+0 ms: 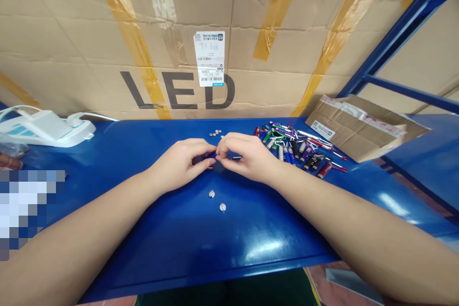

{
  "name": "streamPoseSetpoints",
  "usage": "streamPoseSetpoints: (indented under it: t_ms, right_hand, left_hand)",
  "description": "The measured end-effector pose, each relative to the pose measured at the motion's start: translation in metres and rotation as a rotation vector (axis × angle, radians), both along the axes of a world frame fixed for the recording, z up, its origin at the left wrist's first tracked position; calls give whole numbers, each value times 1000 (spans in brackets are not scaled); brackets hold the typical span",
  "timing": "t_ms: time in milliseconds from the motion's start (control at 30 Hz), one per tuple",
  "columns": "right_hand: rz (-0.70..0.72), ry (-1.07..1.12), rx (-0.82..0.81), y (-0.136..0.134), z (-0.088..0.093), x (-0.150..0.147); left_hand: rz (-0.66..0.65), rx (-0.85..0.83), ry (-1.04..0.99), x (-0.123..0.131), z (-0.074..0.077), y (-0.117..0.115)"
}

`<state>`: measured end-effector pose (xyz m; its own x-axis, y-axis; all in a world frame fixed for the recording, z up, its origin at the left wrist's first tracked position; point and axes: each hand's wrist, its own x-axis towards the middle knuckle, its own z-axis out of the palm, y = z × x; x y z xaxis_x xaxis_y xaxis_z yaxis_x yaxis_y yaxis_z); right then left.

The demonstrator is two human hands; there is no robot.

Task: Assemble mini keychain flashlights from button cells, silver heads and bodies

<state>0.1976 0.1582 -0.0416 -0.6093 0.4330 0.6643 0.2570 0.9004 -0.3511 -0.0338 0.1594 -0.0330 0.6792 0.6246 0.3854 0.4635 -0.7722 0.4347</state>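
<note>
My left hand (185,162) is closed in a pinch on a small blue tube (211,155), mostly hidden by the fingers. At the tube's right end, the fingertips of my right hand (247,155) are pressed together and meet the left fingertips; what they pinch is too small to make out. A dark piece with a silver end (235,157) shows beneath my right palm. Small round button cells (215,133) lie just beyond the hands. Closer to me are two round silver caps, a nearer one (223,207) and a farther one (211,194).
Right of my hands lies a pile of colourful keychain flashlights (294,148) with clips. An opened cardboard box (358,126) stands behind it. A white power strip (77,131) with a plugged-in adapter is at left. A large carton (179,57) walls off the blue table's (172,239) back.
</note>
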Motion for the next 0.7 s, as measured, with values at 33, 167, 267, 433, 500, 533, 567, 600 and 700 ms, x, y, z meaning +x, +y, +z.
streamPoseSetpoints:
  t_ms: [33, 167, 267, 433, 500, 533, 567, 600, 700]
  right_hand:
    - [4, 3, 5, 0, 0, 0]
    - [29, 46, 41, 0, 0, 0]
    - [17, 67, 61, 1, 1, 2]
    - [-31, 32, 53, 1, 4, 6]
    - [-40, 1, 89, 0, 5, 6]
    - [-41, -25, 121, -1, 5, 6]
    - [-43, -61, 157, -1, 6, 6]
    - [-52, -104, 190, -2, 6, 5]
    - [-130, -240, 244, -3, 8, 4]
  left_hand:
    - [-4, 4, -1, 0, 0, 0]
    - [-7, 25, -37, -2, -1, 1]
    - [-5, 50, -71, -3, -2, 2]
    - [1, 62, -80, -2, -2, 2]
    - [6, 63, -75, -2, -2, 1]
    - [9, 65, -73, -2, -1, 1]
    - [11, 69, -72, -2, -1, 1]
    - [14, 72, -70, -3, 0, 1]
    - [28, 66, -69, -3, 1, 1]
